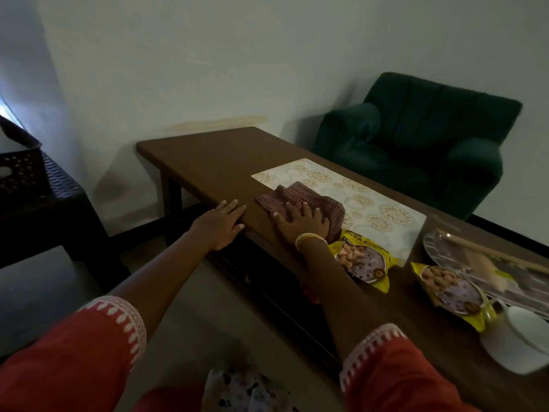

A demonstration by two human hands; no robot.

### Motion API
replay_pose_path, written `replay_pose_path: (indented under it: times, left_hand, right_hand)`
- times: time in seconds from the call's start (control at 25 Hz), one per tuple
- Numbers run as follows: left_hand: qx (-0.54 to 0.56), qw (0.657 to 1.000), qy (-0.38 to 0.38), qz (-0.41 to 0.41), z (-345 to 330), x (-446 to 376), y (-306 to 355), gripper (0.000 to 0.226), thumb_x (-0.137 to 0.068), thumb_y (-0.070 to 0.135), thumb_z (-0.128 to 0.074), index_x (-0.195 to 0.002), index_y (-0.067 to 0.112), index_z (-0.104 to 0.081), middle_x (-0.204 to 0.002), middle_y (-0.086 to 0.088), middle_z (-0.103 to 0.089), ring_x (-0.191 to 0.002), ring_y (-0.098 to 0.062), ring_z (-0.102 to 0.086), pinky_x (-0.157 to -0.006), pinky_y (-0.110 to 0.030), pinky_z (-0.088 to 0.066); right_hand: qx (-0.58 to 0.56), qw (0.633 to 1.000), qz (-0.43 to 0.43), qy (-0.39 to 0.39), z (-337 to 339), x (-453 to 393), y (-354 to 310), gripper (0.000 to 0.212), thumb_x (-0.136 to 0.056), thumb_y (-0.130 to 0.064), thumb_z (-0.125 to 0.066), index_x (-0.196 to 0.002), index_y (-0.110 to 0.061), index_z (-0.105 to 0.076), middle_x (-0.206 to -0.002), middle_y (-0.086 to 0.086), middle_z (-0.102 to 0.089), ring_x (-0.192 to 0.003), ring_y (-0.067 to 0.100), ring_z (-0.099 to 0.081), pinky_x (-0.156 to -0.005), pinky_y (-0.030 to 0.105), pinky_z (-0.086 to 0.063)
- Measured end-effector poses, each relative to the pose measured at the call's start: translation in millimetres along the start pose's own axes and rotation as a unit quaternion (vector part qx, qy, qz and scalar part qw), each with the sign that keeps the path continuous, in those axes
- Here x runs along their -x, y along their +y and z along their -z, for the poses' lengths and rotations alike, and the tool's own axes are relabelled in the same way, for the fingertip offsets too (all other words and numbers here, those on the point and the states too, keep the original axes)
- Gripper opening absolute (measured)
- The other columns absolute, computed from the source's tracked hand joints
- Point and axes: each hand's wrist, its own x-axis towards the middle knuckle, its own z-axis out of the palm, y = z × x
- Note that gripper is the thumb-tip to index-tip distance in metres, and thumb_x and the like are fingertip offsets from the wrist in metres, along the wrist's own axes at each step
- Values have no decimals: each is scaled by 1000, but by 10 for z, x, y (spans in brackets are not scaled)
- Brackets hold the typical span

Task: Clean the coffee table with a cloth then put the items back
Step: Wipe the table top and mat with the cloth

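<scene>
A brown coffee table runs from the far left to the near right. My right hand presses flat, fingers spread, on a dark red checked cloth that lies partly over a pale patterned mat. My left hand rests with straight fingers on the table's near edge, just left of the cloth. Two yellow snack packets lie on the right part of the table, one beside my right wrist and one further right. A silver tray with a wooden utensil and a white cup on a saucer stand at the right end.
A dark green armchair stands behind the table on the right. A dark wicker stand with a basket is at the left. The wall runs close behind the table's far end. Floor lies between me and the table's near edge.
</scene>
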Motion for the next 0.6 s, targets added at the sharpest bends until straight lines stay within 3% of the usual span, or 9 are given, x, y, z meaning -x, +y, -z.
replay_pose_path:
  times: [0.12,0.24,0.36,0.48,0.6]
  left_hand:
    - [-22,999,23,-24,-54,3,-113,55,-103,30,-29,-153,27,-6,-162,0,-5,-149,-23,-7,-116,-42,-23]
    - [-21,997,41,-62,-90,-72,-300,63,-99,14,-38,-153,30,-10,-162,4,-9,-148,-20,-13,-116,-46,-25]
    - [-17,993,74,-88,-155,-122,-455,68,-93,9,-46,-152,24,-15,-161,2,-12,-147,-21,-20,-113,-48,-31]
    - [9,988,121,-92,-371,-119,-438,76,-83,2,-55,-151,10,-20,-158,-12,-20,-142,-30,-30,-109,-48,-38]
    - [37,991,122,-41,-399,-137,-498,78,-81,1,-57,-149,2,-20,-156,-21,-19,-137,-36,-37,-105,-45,-41]
  right_hand:
    - [1,999,-52,-1,13,21,45,71,-89,-71,-19,-152,-39,-16,-163,7,-3,-148,39,3,-116,59,4]
    - [28,999,44,15,-116,236,-122,67,-91,-69,-20,-151,-42,-13,-163,8,-2,-147,41,1,-115,61,2]
    - [103,979,165,64,-290,407,-226,72,-90,-63,-37,-152,-41,-7,-162,9,-6,-146,43,-6,-115,62,-8]
    - [126,975,174,64,-336,232,-468,74,-92,-58,-42,-152,-38,-5,-162,11,-7,-146,43,-9,-116,58,-12]
    - [117,977,179,26,-332,56,-748,71,-93,-59,-40,-153,-35,-10,-162,11,-9,-146,41,-10,-118,54,-11]
